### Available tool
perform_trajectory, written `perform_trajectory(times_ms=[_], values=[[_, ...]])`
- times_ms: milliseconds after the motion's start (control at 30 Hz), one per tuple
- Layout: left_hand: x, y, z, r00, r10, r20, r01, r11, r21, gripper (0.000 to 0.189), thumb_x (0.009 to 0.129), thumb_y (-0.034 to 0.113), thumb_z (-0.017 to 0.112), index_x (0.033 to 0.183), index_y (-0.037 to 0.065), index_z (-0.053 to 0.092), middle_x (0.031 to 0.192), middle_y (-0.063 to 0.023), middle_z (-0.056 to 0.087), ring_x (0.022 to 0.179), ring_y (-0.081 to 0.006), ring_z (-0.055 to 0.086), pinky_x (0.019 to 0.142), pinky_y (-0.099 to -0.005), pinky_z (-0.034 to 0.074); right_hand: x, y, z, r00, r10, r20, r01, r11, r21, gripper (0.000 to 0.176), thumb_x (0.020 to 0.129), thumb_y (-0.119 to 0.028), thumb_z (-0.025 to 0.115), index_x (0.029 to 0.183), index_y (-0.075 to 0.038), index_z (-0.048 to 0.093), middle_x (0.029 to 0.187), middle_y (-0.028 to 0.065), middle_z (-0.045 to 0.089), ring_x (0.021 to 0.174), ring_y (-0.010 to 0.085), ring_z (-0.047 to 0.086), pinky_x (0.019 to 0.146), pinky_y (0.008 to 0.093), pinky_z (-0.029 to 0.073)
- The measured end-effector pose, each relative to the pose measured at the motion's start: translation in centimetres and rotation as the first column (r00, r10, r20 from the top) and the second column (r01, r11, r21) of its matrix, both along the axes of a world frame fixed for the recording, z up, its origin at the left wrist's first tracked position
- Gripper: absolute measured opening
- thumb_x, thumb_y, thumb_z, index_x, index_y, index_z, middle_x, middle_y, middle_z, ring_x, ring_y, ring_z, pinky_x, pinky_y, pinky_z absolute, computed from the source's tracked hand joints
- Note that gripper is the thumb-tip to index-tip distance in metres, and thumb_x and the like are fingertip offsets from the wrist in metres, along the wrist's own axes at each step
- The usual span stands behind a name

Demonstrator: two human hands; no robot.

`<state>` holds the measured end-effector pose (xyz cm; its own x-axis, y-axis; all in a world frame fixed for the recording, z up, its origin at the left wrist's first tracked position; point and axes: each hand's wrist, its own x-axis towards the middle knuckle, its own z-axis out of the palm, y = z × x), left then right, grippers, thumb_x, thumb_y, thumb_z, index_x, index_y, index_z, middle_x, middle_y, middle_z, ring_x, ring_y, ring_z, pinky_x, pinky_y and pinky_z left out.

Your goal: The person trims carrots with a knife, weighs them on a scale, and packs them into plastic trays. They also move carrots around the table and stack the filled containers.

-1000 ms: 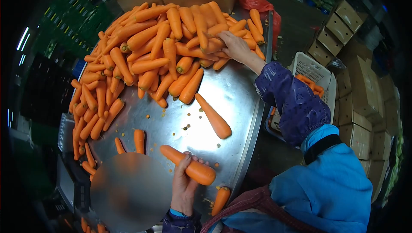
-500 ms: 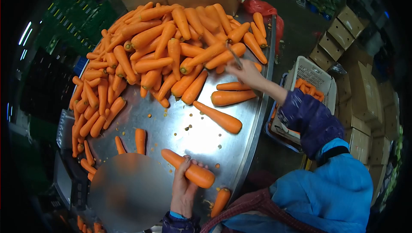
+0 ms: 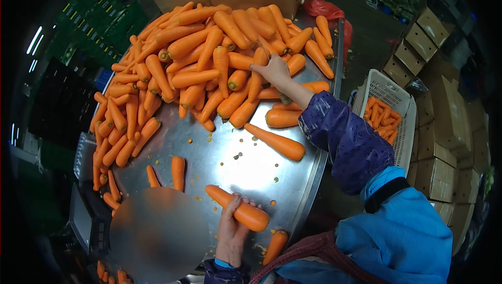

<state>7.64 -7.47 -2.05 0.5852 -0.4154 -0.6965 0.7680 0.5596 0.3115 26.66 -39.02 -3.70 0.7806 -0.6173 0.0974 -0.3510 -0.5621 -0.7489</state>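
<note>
My left hand (image 3: 234, 229) is wrapped round a large carrot (image 3: 251, 217) above the near part of the metal table (image 3: 235, 169). The carrot's thick end points right and its narrow end up to the left. At the front of the carrot pile (image 3: 193, 48), my right hand (image 3: 274, 70) is closed on a thin, knife-like tool, mostly hidden by the fingers. Its thumb is at an upright-lying carrot (image 3: 256, 77); whether it grips this carrot I cannot make out. A single carrot (image 3: 277, 143) lies on the table between my hands.
Small orange and dark trimmings dot the tabletop. Two carrots, one of them thick (image 3: 178, 173), lie left of my left hand, and another carrot (image 3: 275, 246) is at the near edge. Right of the table stands a white crate (image 3: 402, 132) with carrots inside. Cardboard boxes (image 3: 436, 148) are stacked beyond.
My right hand has moved left into the pile's front, and a carrot there has swung to lie more upright in view. My left hand keeps the same carrot. The view has shifted slightly.
</note>
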Motion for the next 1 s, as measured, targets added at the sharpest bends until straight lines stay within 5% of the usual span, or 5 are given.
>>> perform_trajectory(times_ms=[233, 333, 467, 700, 1000], values=[[0.1, 1.0, 0.0, 1.0, 0.021, 0.016, -0.021, 1.0, 0.019, 0.013, 0.08, 0.01, 0.062, 0.089, 0.009, 0.053, 0.076, -0.0046, 0.055, 0.08, -0.0212, 0.055, 0.082, -0.0439, 0.046, -8.5, -5.3, 4.4, 0.955, 0.054, 0.293, -0.173, 0.9, 0.399, 0.057, 0.071, -0.029, 0.073, 0.113, 0.004, 0.053, 0.083, 0.0073, 0.061, 0.068, 0.012, 0.058, 0.054, 0.025, 0.047], [0.1, 1.0, 0.2, 1.0, 0.024, 0.018, -0.024, 1.0, 0.006, 0.015, 0.08, 0.01, 0.063, 0.09, 0.009, 0.053, 0.076, -0.0042, 0.054, 0.079, -0.0206, 0.055, 0.082, -0.0426, 0.046, -15.2, -12.8, 6.0, 1.0, -0.007, -0.013, 0.007, 1.0, 0.0, 0.055, 0.069, -0.033, 0.073, 0.108, 0.002, 0.057, 0.084, 0.0078, 0.064, 0.069, 0.0136, 0.061, 0.058, 0.0281, 0.049], [0.3, 0.4, 0.3, 1.0, 0.022, -0.013, -0.022, 1.0, 0.011, 0.016, 0.08, 0.009, 0.062, 0.091, 0.009, 0.052, 0.076, -0.0043, 0.054, 0.077, -0.0205, 0.055, 0.081, -0.0426, 0.046, -23.8, -20.9, 5.8, 0.876, -0.379, -0.298, 0.021, 0.646, -0.763, 0.05, 0.068, -0.015, 0.068, 0.111, -0.002, 0.046, 0.097, 0.0194, 0.057, 0.083, 0.036, 0.062, 0.072, 0.0419, 0.049], [0.5, -0.3, 0.3, 1.0, -0.017, 0.011, 0.017, 1.0, 0.008, 0.015, 0.081, 0.01, 0.061, 0.092, 0.009, 0.05, 0.077, -0.0043, 0.055, 0.077, -0.0201, 0.055, 0.081, -0.0426, 0.046, -15.4, -10.0, 2.4, 0.956, 0.272, -0.107, -0.292, 0.902, -0.318, 0.028, 0.072, -0.014, 0.061, 0.099, -0.003, 0.061, 0.085, 0.0165, 0.064, 0.081, 0.0287, 0.064, 0.072, 0.035, 0.05], [-0.2, 1.6, 0.2, 0.999, 0.039, 0.008, -0.039, 0.998, 0.039, 0.014, 0.081, 0.011, 0.062, 0.09, 0.008, 0.052, 0.077, -0.0046, 0.056, 0.077, -0.0207, 0.055, 0.081, -0.0425, 0.046, -4.0, 7.0, -3.2, 0.6, 0.748, -0.286, -0.756, 0.412, -0.509, 0.025, 0.072, -0.012, 0.063, 0.095, -0.01, 0.053, 0.097, 0.0084, 0.053, 0.08, 0.0296, 0.061, 0.062, 0.0415, 0.048]])
